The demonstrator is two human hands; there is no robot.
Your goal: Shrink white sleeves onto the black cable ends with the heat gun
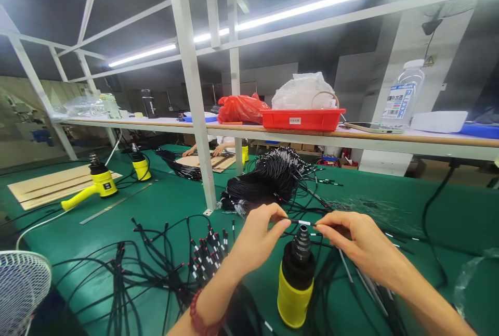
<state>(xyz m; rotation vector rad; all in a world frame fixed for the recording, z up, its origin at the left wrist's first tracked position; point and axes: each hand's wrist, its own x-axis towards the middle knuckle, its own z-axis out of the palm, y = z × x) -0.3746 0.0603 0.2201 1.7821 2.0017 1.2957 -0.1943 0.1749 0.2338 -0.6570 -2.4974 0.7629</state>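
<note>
The fingers (277, 228) of the left hand (253, 237) and the right hand (362, 237) make narrow pinches on one black cable (294, 221). Largest is the green bench (167, 198), across the lower frame; there a yellow heat gun (295, 294) stands upright, right of centre. Near its nozzle (302, 245), the cable seems light and bendable; good hold is on either side of its white sleeve (304, 223).

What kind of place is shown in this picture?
Probably a cable-assembly workshop: many black cables lie bundled on a green worktable, yellow tools that look like heat guns stand on it, and tube lights run overhead.
</note>
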